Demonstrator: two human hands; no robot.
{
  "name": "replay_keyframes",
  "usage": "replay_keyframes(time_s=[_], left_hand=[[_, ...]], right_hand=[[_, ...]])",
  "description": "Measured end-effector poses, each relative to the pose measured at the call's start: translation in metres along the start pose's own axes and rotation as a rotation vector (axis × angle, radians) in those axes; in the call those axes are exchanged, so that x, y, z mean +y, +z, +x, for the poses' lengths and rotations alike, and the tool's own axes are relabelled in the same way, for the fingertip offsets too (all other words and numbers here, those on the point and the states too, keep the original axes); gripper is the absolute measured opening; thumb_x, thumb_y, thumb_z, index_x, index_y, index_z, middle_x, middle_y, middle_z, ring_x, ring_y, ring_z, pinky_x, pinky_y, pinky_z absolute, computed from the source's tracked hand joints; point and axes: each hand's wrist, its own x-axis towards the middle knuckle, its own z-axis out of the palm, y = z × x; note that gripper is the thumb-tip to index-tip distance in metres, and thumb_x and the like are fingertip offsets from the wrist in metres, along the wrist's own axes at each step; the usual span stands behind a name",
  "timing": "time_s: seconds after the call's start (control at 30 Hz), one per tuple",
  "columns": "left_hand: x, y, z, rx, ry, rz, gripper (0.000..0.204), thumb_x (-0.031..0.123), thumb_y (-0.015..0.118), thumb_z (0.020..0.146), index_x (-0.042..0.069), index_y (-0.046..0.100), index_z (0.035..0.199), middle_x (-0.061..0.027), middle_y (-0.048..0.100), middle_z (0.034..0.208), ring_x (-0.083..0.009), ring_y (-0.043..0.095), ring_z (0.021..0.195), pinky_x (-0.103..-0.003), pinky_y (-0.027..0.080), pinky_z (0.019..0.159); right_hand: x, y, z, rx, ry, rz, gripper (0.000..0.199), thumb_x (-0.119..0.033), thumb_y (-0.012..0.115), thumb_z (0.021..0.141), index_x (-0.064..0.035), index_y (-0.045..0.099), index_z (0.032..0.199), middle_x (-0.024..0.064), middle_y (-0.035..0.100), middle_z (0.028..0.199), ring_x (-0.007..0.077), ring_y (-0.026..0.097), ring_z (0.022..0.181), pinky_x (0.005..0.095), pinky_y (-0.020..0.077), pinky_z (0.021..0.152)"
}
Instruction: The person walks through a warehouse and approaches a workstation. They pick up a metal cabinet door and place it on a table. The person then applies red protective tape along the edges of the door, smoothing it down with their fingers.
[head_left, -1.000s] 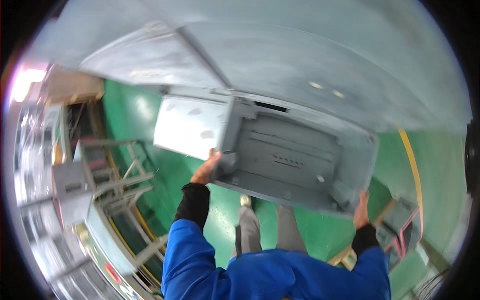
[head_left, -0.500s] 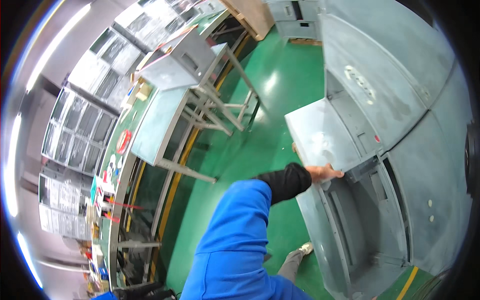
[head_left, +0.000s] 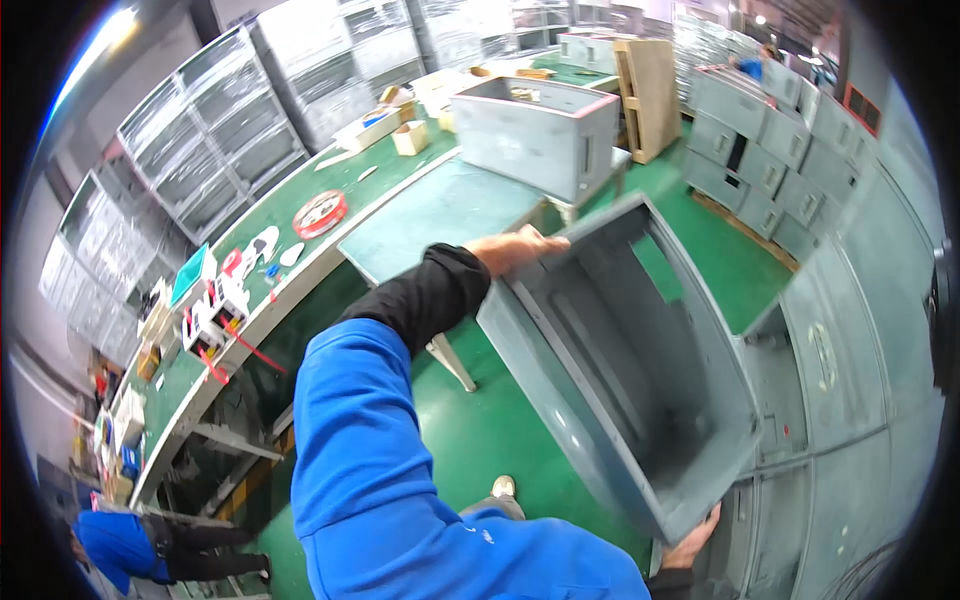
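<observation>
Holding box (head_left: 632,370) right of frame centre, slanted lengthwise from upper left to lower right: clenching upper end with left hand (head_left: 518,249), touching lower end with right hand (head_left: 691,541); cannot tell how tightly.

Matt grey metal between your grips, blue cloth behind your left one.
The box (head_left: 640,350) running from your left grip (head_left: 518,250) down to your right grip (head_left: 690,542) looks like painted sheet metal, smooth and dull inside, with a soft sheen on its outer wall. Just behind your left grip, the cuff (head_left: 440,290) is matt black cloth, and your sleeve (head_left: 365,430) is soft, creased blue cloth. Beyond that grip, the small desk (head_left: 440,215) has a smooth, faintly shiny pale top, and the wooden panel (head_left: 652,95) looks flat and unglossed. Below it, the green floor (head_left: 455,425) is glossy. Above your right grip, the cabinets (head_left: 840,330) look like grey metal, blotched with paler patches.
</observation>
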Motion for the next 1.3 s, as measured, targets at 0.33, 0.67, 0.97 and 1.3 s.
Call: replay_keyframes(time_s=[0.33,0.67,0.97,1.3], left_hand=[[-0.258,-0.303,-0.073,0.58,-0.029,-0.519,0.058,0.049,0.06,0.084,0.009,0.053,0.125,-0.0065,0.059,0.119,-0.0154,0.06,0.096,-0.031,0.048,0.082],[-0.378,-0.399,-0.077,0.531,-0.337,-1.099,0.046,0.039,0.063,0.085,0.007,0.055,0.117,-0.0095,0.064,0.1,-0.0208,0.064,0.08,-0.037,0.055,0.071],[-0.393,-0.516,0.02,0.457,-0.354,-0.939,0.043,0.038,0.063,0.085,0.007,0.059,0.115,-0.0077,0.066,0.099,-0.0166,0.065,0.08,-0.031,0.054,0.07],[-0.467,-0.573,0.08,-0.054,-0.105,-1.285,0.036,0.037,0.062,0.086,0.007,0.061,0.105,-0.0066,0.066,0.084,-0.0167,0.064,0.062,-0.032,0.055,0.055]], right_hand=[[0.091,0.42,0.155,-0.636,0.238,-0.056,0.039,-0.039,0.045,0.092,-0.0072,0.054,0.112,0.0056,0.058,0.105,0.0221,0.055,0.097,0.0364,0.0465,0.085],[0.179,0.593,0.216,-0.905,-0.559,-0.949,0.041,-0.021,0.054,0.09,0.0057,0.043,0.119,0.0135,0.054,0.11,0.0211,0.055,0.101,0.0321,0.0427,0.09],[0.254,0.626,0.183,-0.678,-1.025,-1.521,0.053,-0.022,0.06,0.086,0.0053,0.038,0.125,0.0155,0.052,0.119,0.0236,0.054,0.107,0.0337,0.0408,0.095],[0.287,0.617,0.138,-0.437,-1.319,-1.744,0.039,-0.004,0.063,0.081,0.0038,0.047,0.116,0.0112,0.058,0.108,0.018,0.056,0.101,0.0301,0.0434,0.09]])
